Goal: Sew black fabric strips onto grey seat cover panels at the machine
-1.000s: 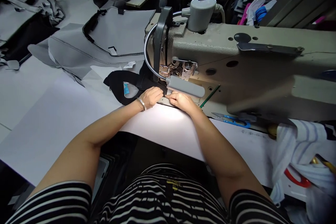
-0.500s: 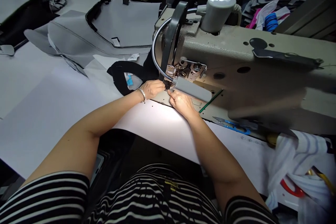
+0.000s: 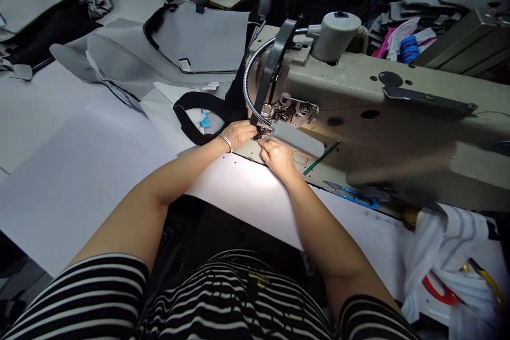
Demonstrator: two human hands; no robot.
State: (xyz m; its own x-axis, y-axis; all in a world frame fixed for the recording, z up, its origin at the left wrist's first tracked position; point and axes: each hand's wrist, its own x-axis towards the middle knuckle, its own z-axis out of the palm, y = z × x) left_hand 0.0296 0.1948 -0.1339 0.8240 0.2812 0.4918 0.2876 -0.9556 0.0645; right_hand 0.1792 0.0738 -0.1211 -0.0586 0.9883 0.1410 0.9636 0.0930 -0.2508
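Note:
Close to the needle area of a sewing machine [image 3: 342,85], my left hand [image 3: 240,134] is closed with its fingertips on black fabric [image 3: 191,126]. That fabric forms a loop left of the machine and runs in toward the presser foot. My right hand [image 3: 279,159] is curled just right of the needle area, thumb and forefinger pressed together. Whatever its fingertips hold is too small to make out. A grey lamp head [image 3: 298,138] on a bent metal hose [image 3: 246,77] hangs over the right hand and lights the spot. The needle itself is hidden.
On the machine bed lie a green stick [image 3: 322,157] and blue-handled thread snips [image 3: 354,196]. Grey sewn panels [image 3: 119,53] cover the table behind. A striped cloth [image 3: 442,239] and red-handled scissors [image 3: 440,292] are at the lower right.
The camera view has shifted, so the machine and panels sit a little lower, and at the left farther right. Both hands remain by the needle area, their grip much the same.

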